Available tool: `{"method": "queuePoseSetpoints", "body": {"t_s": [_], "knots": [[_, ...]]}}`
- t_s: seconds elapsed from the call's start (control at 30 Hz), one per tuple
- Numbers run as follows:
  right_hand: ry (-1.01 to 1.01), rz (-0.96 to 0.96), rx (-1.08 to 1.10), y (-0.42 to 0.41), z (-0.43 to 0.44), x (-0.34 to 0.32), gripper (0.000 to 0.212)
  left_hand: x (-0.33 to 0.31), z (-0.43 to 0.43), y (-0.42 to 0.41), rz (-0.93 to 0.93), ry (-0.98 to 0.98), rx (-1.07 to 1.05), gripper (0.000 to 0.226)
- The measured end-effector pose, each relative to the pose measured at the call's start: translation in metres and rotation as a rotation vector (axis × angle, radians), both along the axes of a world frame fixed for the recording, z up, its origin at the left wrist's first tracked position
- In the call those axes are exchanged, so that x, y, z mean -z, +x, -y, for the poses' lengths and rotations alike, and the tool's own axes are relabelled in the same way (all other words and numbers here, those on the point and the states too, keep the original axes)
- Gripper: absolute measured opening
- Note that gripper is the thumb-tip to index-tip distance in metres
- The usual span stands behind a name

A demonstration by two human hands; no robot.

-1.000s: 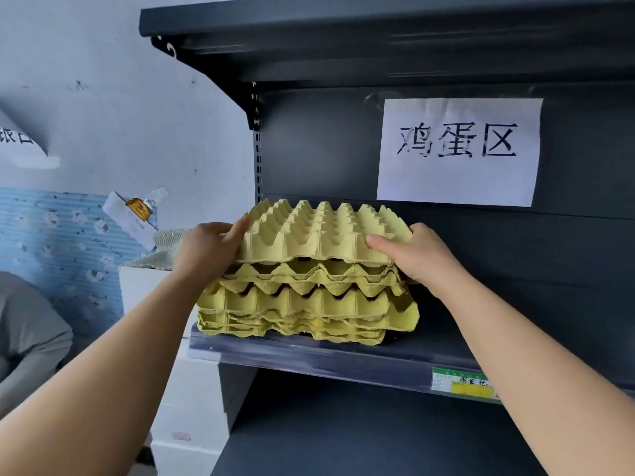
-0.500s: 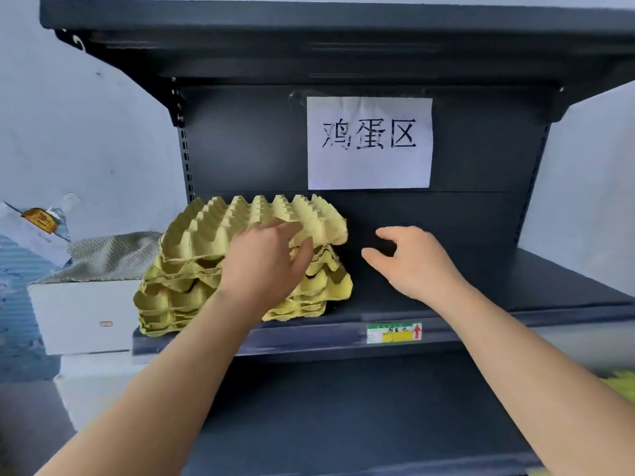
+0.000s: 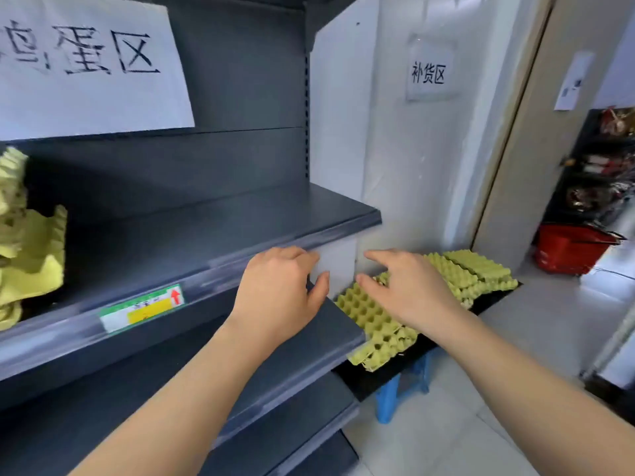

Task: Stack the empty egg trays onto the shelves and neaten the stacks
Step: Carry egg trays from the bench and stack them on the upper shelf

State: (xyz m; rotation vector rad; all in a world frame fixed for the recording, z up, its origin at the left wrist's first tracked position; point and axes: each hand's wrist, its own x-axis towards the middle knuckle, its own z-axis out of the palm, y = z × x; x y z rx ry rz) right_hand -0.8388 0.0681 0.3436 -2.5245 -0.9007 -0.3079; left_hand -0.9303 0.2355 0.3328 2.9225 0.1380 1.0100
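Head view | left hand [image 3: 278,290] and right hand [image 3: 409,290] empty, each grip spread | reached toward loose egg trays [image 3: 374,321] on low table [image 3: 388,376] | next load judged wanted for shelf [image 3: 220,231]

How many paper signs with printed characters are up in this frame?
3. A large white paper sign on the dark shelf unit's back panel; a small sign on the white wall; a narrow sheet by the doorway, its print too small to read.

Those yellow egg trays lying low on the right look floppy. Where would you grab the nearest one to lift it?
Probably by its two opposite edges, one hand per side, coming down from above. The nearest egg tray lies flat and open-side up, overhanging the black board, so fingers could likely slip under its rims. Both hands are open above it.
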Motion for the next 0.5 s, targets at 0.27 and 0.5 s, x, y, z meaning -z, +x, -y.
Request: {"method": "queuePoseSetpoints", "body": {"t_s": [0.27, 0.5], "knots": [[-0.062, -0.098, 0.147, 0.136, 0.137, 0.046, 0.045, 0.065, 0.121, 0.166, -0.160, -0.102, 0.126, 0.049], [-0.105, -0.189, 0.241, 0.261, 0.197, 0.093, 0.041, 0.131, 0.168, 0.291, -0.311, -0.132, 0.095, 0.039]]}}
